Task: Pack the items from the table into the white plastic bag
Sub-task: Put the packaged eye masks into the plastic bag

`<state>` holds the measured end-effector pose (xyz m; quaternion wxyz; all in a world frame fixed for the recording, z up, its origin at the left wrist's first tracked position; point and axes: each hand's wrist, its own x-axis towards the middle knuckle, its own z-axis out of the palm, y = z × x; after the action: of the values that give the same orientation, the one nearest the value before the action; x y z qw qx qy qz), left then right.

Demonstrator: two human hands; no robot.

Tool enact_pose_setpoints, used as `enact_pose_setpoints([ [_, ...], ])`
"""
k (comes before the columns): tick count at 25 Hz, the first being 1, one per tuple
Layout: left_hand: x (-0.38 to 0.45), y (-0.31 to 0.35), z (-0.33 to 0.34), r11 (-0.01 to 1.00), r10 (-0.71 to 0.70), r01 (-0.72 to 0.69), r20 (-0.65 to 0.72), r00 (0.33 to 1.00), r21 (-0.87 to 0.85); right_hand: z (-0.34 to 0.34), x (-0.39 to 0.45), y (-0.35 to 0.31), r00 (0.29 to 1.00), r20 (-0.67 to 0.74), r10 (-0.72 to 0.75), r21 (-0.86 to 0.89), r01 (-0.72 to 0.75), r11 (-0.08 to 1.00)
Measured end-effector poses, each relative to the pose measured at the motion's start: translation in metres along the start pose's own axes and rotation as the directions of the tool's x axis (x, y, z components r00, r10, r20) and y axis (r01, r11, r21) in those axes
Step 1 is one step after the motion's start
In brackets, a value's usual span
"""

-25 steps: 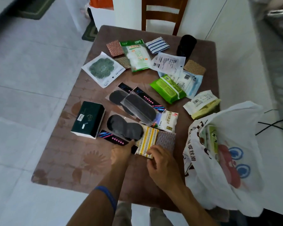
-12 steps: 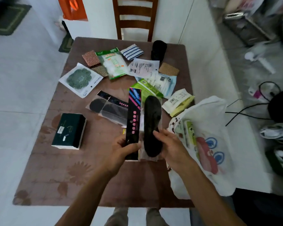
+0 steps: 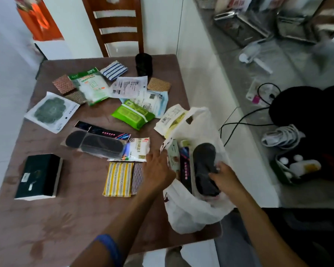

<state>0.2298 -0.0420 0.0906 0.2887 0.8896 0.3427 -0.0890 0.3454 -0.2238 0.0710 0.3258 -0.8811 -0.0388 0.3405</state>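
The white plastic bag (image 3: pixel 193 211) lies open at the table's right edge. My right hand (image 3: pixel 223 177) grips a packet of black insoles (image 3: pixel 202 164) that sits inside the bag's mouth. My left hand (image 3: pixel 158 170) holds the bag's left rim, pulling it open. A green-and-white packet (image 3: pixel 173 157) is also inside the bag. On the brown table (image 3: pixel 46 228) lie a second insole packet (image 3: pixel 98 144), a yellow striped cloth (image 3: pixel 118 179), a dark box (image 3: pixel 39 176), a green wipes pack (image 3: pixel 133 114) and several other packets.
A wooden chair (image 3: pixel 116 26) stands behind the table. A black cup (image 3: pixel 144 64) sits at the far edge. Right of the table, on the floor, are black cables (image 3: pixel 239 122), a shoe (image 3: pixel 283 136) and cluttered items. An orange bag (image 3: pixel 40 20) hangs at the back left.
The insole packet was lifted from the table with both hands and carried right into the bag. My left hand let go of it and took the bag's rim.
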Motion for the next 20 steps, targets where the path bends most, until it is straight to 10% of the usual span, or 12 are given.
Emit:
enact_pose_setpoints([
  [5, 0.000, 0.004, -0.010, 0.992, 0.042, -0.040, 0.014, 0.999, -0.121, 0.036, 0.025, 0.004, 0.976, 0.216, -0.018, 0.042, 0.009, 0.999],
  [9, -0.008, -0.011, -0.015, 0.988, 0.065, -0.054, 0.068, 0.996, -0.145, 0.052, 0.027, -0.021, 0.995, -0.070, -0.070, -0.190, 0.056, 0.980],
  [12, -0.025, -0.020, -0.014, 0.921, 0.109, -0.144, -0.114, 0.987, -0.362, 0.047, -0.011, -0.058, 0.811, -0.370, -0.453, -0.289, 0.363, 0.886],
  [16, -0.018, -0.046, -0.016, 0.649, -0.317, 0.030, -0.235, 0.919, -0.760, 0.074, -0.044, -0.123, 0.605, -0.190, -0.773, -0.264, 0.727, 0.634],
  [20, 0.008, -0.119, -0.027, 0.343, -0.694, 0.319, -0.010, 0.720, -0.884, 0.132, -0.033, -0.164, 0.637, 0.145, -0.757, -0.235, 0.765, 0.599],
])
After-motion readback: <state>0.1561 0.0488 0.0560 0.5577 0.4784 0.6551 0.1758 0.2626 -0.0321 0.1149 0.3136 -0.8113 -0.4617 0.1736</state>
